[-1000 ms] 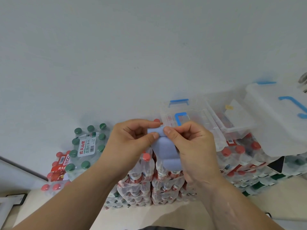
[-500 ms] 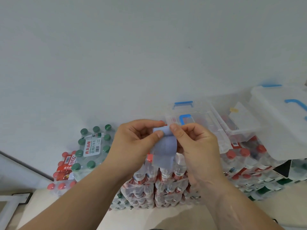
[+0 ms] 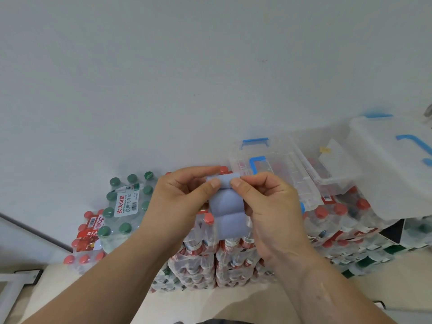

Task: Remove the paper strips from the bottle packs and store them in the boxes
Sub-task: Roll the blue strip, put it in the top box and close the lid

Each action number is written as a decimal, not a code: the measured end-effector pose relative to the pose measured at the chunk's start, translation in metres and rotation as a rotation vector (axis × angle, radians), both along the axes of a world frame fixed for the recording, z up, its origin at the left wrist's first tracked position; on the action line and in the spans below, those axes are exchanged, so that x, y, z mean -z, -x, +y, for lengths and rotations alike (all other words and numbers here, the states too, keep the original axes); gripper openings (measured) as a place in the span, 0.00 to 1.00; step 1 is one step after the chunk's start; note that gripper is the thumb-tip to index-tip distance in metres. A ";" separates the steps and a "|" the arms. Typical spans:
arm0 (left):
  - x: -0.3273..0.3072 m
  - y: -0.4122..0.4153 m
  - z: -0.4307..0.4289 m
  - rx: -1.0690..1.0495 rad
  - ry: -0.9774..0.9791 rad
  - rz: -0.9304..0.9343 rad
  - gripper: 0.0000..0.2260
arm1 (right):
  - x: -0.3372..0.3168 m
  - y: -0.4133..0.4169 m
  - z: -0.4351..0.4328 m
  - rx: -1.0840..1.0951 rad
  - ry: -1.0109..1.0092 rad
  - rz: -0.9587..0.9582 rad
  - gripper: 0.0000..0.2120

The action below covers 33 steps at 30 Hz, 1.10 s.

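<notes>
A pale blue paper strip (image 3: pixel 228 210) hangs in front of me, creased into curved sections. My left hand (image 3: pixel 181 202) pinches its top left edge between thumb and fingers. My right hand (image 3: pixel 268 206) pinches the top right edge the same way. Below the hands stand shrink-wrapped packs of red-capped bottles (image 3: pixel 205 258). A clear plastic box with blue handles (image 3: pixel 268 164) rests on the packs just behind my right hand. Beside it sits an open clear box (image 3: pixel 327 174) holding a white sheet.
A pack of green-capped bottles (image 3: pixel 127 204) with a white label stands at the left, above a red-capped pack (image 3: pixel 86 242). A large white lid with a blue handle (image 3: pixel 397 164) lies at the right. A plain white wall rises behind everything. Pale floor shows below.
The strip hung short and folded half a second ago; it now hangs longer between my hands. My thumbs have moved slightly apart along its top edge.
</notes>
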<state>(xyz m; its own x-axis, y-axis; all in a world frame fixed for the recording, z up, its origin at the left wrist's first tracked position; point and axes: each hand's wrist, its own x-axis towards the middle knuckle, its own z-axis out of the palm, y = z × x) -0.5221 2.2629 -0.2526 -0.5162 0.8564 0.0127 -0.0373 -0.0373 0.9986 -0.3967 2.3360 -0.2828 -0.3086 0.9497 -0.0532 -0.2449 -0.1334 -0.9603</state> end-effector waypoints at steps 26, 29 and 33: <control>0.016 0.032 0.010 -0.076 0.057 -0.097 0.09 | 0.009 0.032 0.014 -0.074 0.015 -0.089 0.09; 0.016 0.035 0.004 -0.081 0.058 -0.154 0.09 | 0.009 0.040 0.012 -0.114 0.004 -0.071 0.11; 0.018 0.050 -0.007 -0.147 0.059 -0.154 0.07 | 0.015 0.054 0.007 -0.191 -0.042 -0.102 0.07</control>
<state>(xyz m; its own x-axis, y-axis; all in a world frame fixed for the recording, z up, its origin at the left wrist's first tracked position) -0.5725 2.2558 -0.2707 -0.6276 0.7686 -0.1242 -0.1885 0.0048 0.9821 -0.4511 2.3433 -0.2976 -0.4781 0.8766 -0.0548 -0.1200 -0.1270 -0.9846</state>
